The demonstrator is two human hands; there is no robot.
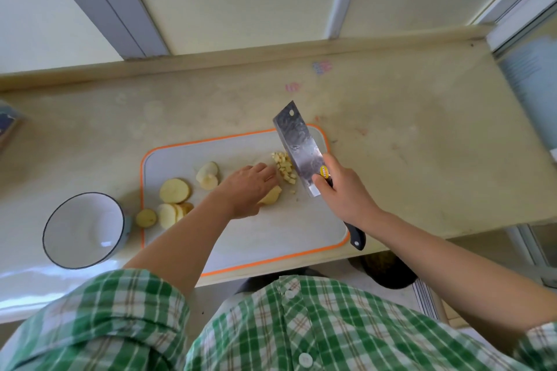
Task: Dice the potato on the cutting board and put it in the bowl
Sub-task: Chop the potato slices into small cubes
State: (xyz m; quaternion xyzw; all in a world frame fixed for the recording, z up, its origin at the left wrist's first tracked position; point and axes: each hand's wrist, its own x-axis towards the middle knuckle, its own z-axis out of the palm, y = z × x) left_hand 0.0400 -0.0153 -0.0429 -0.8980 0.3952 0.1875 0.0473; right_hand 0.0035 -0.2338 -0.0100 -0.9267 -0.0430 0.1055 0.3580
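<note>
Fingers [266, 173] of the left hand [248, 187] curl down onto the uncut potato piece [272, 196], mid-board, its exposed end pointing right toward the cleaver [301, 144]. We see that cleaver, gripped at its handle by the right hand [343, 190], held just right of those fingers, over the diced pile [284, 167]. Whole slices [174, 190] lie leftward on the cutting board [241, 253]; the bowl [84, 229] stands beyond, on the counter [422, 144].

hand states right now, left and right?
Left hand: holds a potato piece down on the cutting board.
Right hand: grips the knife.
</note>
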